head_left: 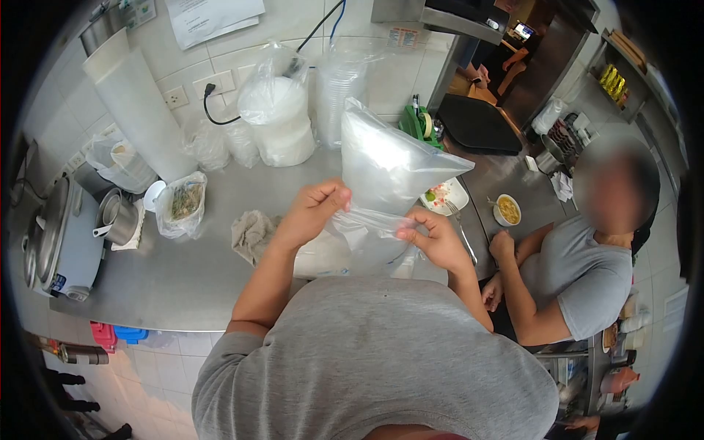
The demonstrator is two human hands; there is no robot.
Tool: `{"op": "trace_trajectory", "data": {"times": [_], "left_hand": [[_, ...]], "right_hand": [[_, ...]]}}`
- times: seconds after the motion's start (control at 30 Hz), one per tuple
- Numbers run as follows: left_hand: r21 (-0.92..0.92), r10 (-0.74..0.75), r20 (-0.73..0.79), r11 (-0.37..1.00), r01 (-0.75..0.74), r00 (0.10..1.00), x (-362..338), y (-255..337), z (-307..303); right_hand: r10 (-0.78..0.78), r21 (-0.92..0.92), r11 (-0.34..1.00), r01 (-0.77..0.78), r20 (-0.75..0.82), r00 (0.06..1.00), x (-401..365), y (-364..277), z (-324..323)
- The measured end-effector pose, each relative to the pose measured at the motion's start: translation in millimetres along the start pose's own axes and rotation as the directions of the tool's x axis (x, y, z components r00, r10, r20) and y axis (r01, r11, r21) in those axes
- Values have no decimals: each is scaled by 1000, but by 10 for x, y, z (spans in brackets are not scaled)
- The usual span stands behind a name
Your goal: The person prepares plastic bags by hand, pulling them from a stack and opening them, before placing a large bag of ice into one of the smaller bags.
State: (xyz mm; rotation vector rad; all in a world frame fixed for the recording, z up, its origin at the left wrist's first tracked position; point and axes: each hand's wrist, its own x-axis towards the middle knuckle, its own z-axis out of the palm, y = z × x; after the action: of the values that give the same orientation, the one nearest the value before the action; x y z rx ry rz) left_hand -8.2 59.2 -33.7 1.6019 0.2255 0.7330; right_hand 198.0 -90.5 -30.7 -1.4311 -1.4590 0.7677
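Note:
A clear plastic bag (389, 161), puffed out at its upper part, stands up from my two hands over the steel counter. My left hand (315, 209) pinches the gathered plastic on the left side. On the right side, my right hand (436, 236) grips the same bag between thumb and fingers. More loose plastic hangs below the hands, close to my shirt. A crumpled grey cloth (253, 235) lies beside my left wrist. Behind the bag, partly hidden, sits a white tray with food scraps (447, 195).
On the counter (176, 279) stand a rice cooker (62, 235), metal pots (117, 214), a bag of greens (181, 204) and wrapped container stacks (275, 110). A green tape dispenser (418, 123) is at the back. A person in grey (579, 271) sits at right near a bowl (507, 210).

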Motion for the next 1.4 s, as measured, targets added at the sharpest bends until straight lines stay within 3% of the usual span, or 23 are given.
{"op": "trace_trajectory", "data": {"times": [0.07,0.13,0.27,0.37,0.47,0.57,0.67,0.77,0.87,0.97,1.03,1.07,1.1,1.17,1.23,1.3,1.37,1.4], "left_hand": [[18,212,21,977,-213,977,4,-8,-6],[188,237,-14,955,-230,971,-49,107,126],[356,310,3,888,-290,951,-64,122,150],[201,214,-85,960,-193,973,-90,91,55],[211,251,-118,952,-222,961,-83,176,96],[190,272,-142,951,-243,952,-87,199,145],[100,202,-43,975,-197,978,-119,185,138],[0,153,65,988,-154,986,-117,110,221],[-149,94,51,985,-86,994,-134,17,366],[-194,-68,170,976,101,983,-229,-213,223],[-288,-149,305,927,240,941,-199,-81,228],[-280,-116,293,939,201,949,-176,-40,270],[-272,-83,280,949,162,956,-154,1,311],[-119,143,114,985,-129,983,-65,8,519],[-192,163,-41,967,-168,986,-16,-67,551],[-542,156,-4,830,-133,988,48,-169,448],[-935,240,202,337,113,950,114,-233,187],[-935,134,162,337,108,978,110,-217,196]], "right_hand": [[16,35,999,-14,-68,998,-8,8,-40],[33,24,999,-32,-66,997,-13,-11,-96],[29,23,999,-28,-66,997,-18,-27,-111],[-20,74,997,29,-122,992,-8,-28,-74],[-34,97,994,48,-139,990,-15,46,-114],[-19,0,1000,19,-126,992,-29,42,-147],[26,39,999,-21,-109,994,-24,47,-129],[-96,3,995,98,-184,978,19,112,-108],[-233,-7,968,250,-389,891,71,28,-47],[-330,-150,944,294,-454,828,116,27,-97],[-188,29,972,234,-501,845,112,26,-151],[-114,120,972,204,-515,850,106,20,-179],[-56,370,894,253,-467,883,100,-5,-203],[11,781,564,267,-330,944,79,-57,-248],[-103,861,485,152,-117,988,35,41,-301],[-157,909,416,5,67,985,-33,134,-258],[-121,734,663,-149,302,946,-41,156,-237],[-78,609,765,-210,411,908,-33,163,-231]]}}
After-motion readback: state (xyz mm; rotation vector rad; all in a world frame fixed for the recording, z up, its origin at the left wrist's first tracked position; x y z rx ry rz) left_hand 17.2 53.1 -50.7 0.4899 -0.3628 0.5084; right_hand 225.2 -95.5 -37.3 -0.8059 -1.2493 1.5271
